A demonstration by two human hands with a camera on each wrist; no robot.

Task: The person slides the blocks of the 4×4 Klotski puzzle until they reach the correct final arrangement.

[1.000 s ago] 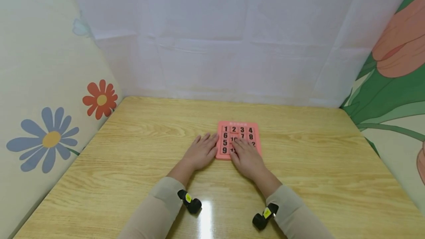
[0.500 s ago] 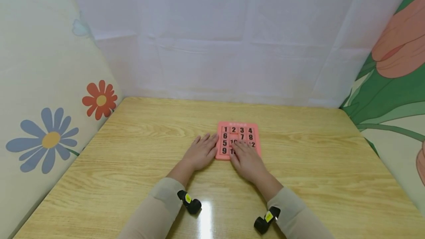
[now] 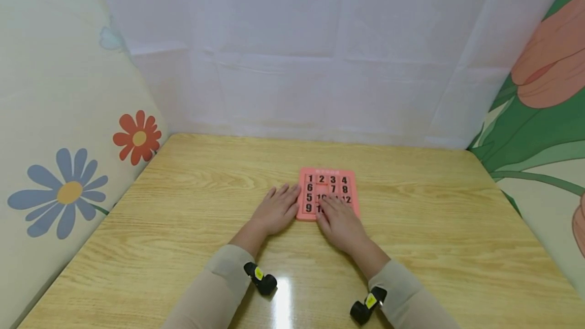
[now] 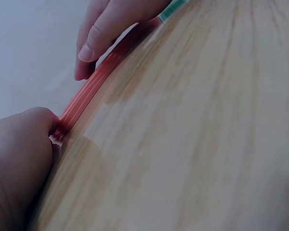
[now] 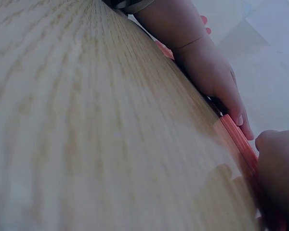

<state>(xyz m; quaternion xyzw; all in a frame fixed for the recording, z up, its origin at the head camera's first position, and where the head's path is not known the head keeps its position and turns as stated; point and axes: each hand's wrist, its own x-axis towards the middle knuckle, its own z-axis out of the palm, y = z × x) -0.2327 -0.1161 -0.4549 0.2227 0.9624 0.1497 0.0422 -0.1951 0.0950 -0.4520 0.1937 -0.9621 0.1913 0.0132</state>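
A pink sliding number puzzle [image 3: 327, 185] lies flat on the table, with black numbers on its tiles. Its vacant square sits in the second row, between the 6 and the 7, right above the 10 tile [image 3: 320, 196]. My left hand [image 3: 275, 210] rests along the puzzle's left edge with its fingers extended. Over the lower right part is my right hand [image 3: 340, 222], fingertips on the tiles around the 10 and 11; it hides several tiles of the bottom rows. In the left wrist view the puzzle's side [image 4: 89, 91] shows as a thin pink strip between both hands.
The wood-grain table [image 3: 192, 176] stretches out around the puzzle. A white cloth [image 3: 283, 55] hangs behind it, and flower-printed panels [image 3: 539, 131] stand at the left and right. Small black cameras [image 3: 261, 278] are strapped to both sleeves.
The 10 tile has slid down from the second row to the third, leaving the vacant square above it. My right hand has moved slightly toward me; the left hand has stayed put.
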